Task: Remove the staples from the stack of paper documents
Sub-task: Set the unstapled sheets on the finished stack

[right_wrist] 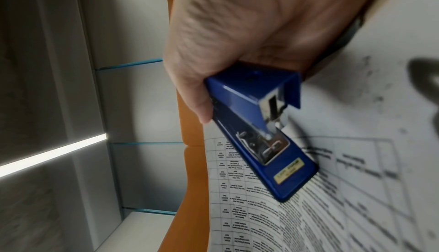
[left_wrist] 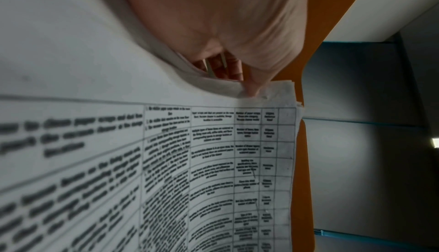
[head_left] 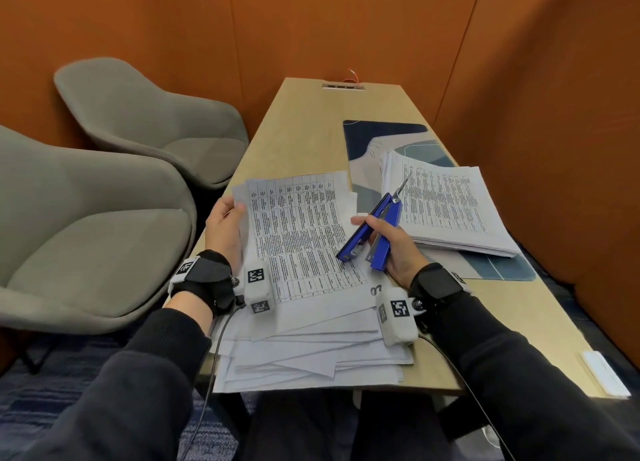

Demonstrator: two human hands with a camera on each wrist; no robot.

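A printed document [head_left: 298, 232] with a table lies on a messy pile of loose sheets [head_left: 311, 349] at the table's near edge. My left hand [head_left: 225, 228] pinches the document's far left corner [left_wrist: 268, 94] and lifts it; the thumb presses on several sheet edges there. My right hand [head_left: 391, 249] grips a blue stapler [head_left: 374, 232] swung open, its metal remover tip [head_left: 403, 183] pointing away from me. The stapler [right_wrist: 256, 134] hangs just above the document's right side [right_wrist: 332, 190]. No staple is visible.
A second stack of printed papers [head_left: 446, 207] lies on a blue patterned mat [head_left: 391, 138] at the right. Two grey chairs [head_left: 104, 197] stand left of the wooden table [head_left: 311, 124]. Orange walls close in behind and on the right. A white strip [head_left: 604, 374] lies at the near right corner.
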